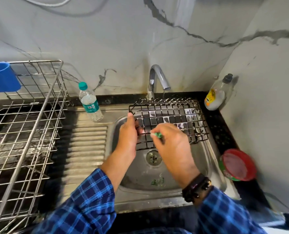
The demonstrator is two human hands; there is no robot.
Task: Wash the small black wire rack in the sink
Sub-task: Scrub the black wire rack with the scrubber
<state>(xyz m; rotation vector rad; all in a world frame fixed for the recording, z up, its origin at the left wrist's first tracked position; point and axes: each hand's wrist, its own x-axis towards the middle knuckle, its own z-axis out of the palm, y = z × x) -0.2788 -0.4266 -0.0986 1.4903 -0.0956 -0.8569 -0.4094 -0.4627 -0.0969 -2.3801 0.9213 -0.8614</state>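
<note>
The small black wire rack (172,118) is held tilted over the steel sink (206,159), with soap film across several of its squares. My left hand (127,137) grips the rack's left edge, thumb up along the corner wire. My right hand (171,142) pinches a green scrubber (157,135) against the rack's lower front wires. The faucet (158,80) stands behind the rack; a thin drip hangs from its spout. The sink drain (154,157) shows below the rack, with green bits near the front of the basin.
A large steel dish basket (27,125) with a blue cup (2,76) fills the left counter. A plastic water bottle (89,102) stands by the ribbed drainboard (88,146). A dish-soap bottle (216,95) leans in the right corner, and a red-lidded tub (237,164) sits on the right ledge.
</note>
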